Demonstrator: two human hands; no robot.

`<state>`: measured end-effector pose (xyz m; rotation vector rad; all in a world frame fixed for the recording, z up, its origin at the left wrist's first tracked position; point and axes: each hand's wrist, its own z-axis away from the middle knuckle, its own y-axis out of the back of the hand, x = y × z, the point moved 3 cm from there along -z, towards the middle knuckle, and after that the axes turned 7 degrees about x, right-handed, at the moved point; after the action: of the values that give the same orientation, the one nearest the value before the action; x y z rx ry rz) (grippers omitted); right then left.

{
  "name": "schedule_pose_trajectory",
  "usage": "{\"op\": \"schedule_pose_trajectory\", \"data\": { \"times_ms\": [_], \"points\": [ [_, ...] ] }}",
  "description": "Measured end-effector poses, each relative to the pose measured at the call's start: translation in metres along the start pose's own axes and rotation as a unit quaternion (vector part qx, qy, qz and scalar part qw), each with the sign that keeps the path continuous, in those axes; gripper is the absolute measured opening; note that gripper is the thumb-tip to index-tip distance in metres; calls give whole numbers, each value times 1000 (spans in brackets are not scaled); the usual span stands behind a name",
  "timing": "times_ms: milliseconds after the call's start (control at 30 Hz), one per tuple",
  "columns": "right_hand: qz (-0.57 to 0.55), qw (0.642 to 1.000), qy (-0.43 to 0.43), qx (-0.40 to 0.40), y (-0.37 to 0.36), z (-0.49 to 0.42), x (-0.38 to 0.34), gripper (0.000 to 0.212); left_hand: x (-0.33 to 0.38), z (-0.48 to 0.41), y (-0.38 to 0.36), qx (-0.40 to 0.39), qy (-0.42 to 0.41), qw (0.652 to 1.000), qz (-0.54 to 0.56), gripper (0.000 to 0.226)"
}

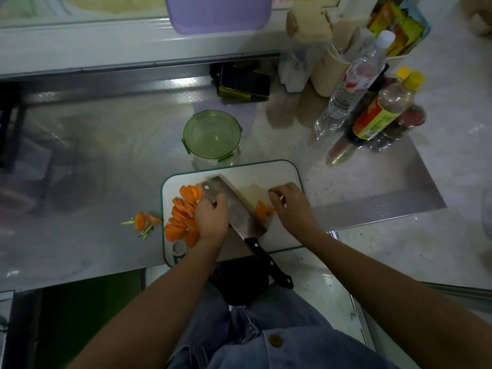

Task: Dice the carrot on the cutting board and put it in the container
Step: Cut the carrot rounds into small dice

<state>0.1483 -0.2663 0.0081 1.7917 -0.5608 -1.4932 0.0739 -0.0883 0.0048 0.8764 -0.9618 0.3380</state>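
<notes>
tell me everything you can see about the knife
The knife is a cleaver: a broad rectangular blade of dull grey metal and a black handle with pale rivets. It lies at a slant on the cutting board, one face showing, and the handle juts past the near edge with no hand on it. The left hand holds the blade's left side, fingers curled at its edge. Carrot pieces lie against its right edge.

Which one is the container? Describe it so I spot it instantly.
On the steel counter, look just beyond the far edge of the white cutting board. The container is round, clear, with a green clip lid; the neighbours are tall bottles.
</notes>
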Motion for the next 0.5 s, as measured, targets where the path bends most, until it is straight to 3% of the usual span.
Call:
{"op": "schedule_pose_trajectory", "data": {
  "times_ms": [100, 167, 233, 367, 500],
  "points": [
    [-23, 998, 14, -56, 21, 10, -23, 40, 8, 0, -10, -6, 0, 1000, -12, 32],
    [50, 986, 54, -146, 26, 22, -37, 63, 17, 2, -18, -13, -18, 999, -31, 26],
    [130, 970, 87, -186, 24, 31, -38, 66, 26, 6, -25, -22, -46, 998, -34, 27],
    [144, 975, 94, -139, 28, 32, -24, 52, 37, 12, -35, -61, -95, 993, -27, 27],
    [102, 992, 51, -54, 39, 29, -11, 52, 43, 18, -47, -140, -76, 986, 52, 28]
  ]
}}
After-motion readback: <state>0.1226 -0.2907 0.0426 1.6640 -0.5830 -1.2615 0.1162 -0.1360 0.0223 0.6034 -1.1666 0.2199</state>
